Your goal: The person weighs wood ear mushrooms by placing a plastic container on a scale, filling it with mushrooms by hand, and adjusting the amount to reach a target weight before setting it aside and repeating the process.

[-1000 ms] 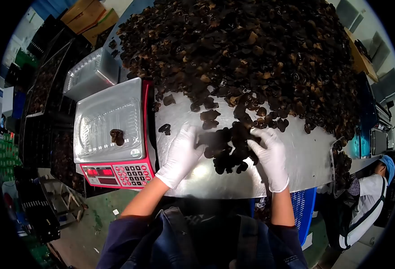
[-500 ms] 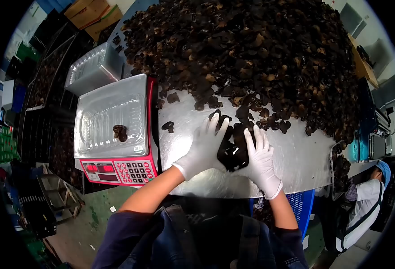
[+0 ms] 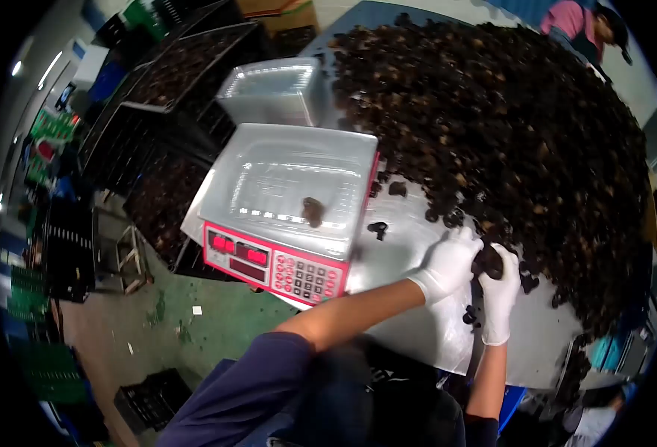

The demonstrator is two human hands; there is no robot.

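Both of my hands wear white gloves and are at the near edge of a big heap of dark brown-black wood ear mushrooms (image 3: 507, 127). Between them is a small clump of wood ear mushrooms (image 3: 489, 262). My right hand (image 3: 501, 290) curls its thumb and fingers round the clump from the right. My left hand (image 3: 451, 262) presses in from the left with bent fingers; its fingertips are partly hidden. A few loose pieces (image 3: 471, 316) lie on the metal tabletop (image 3: 433, 328) below the hands. One more piece (image 3: 377, 229) lies near the scale.
Left of my hands stands a red-framed digital scale (image 3: 276, 268); a clear plastic tray (image 3: 276, 190) on it holds one mushroom piece (image 3: 313, 211). Stacked clear trays (image 3: 272, 93) stand behind. Black crates (image 3: 149, 134) are at the left. Another person (image 3: 578, 30) is at the far right.
My hands have gone from spread over the pieces to curled round a clump nearer the heap. The view has turned, so the scale appears further right.
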